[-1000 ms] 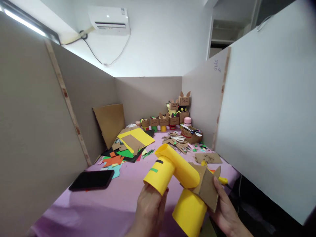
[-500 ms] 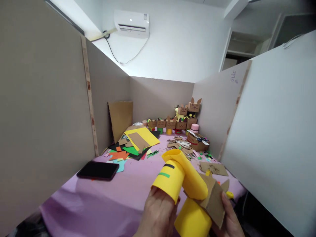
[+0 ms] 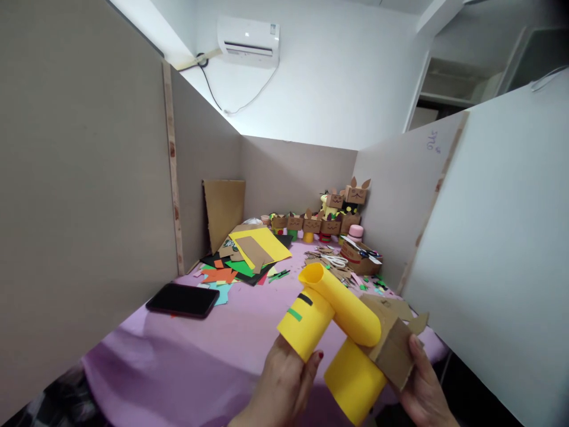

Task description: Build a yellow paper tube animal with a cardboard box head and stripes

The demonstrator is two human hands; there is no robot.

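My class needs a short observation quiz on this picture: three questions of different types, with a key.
1. Name the colours of the two short strips on the yellow paper tube nearest the left hand.
2. True or false: the right hand holds white-handled scissors.
3. Which lies left of the left hand, on the purple tablecloth?
A: white-handled scissors
B: black rectangular phone
C: pink round container

Key:
1. Black and green.
2. False: it holds the box-shaped brown cardboard piece.
3. B.
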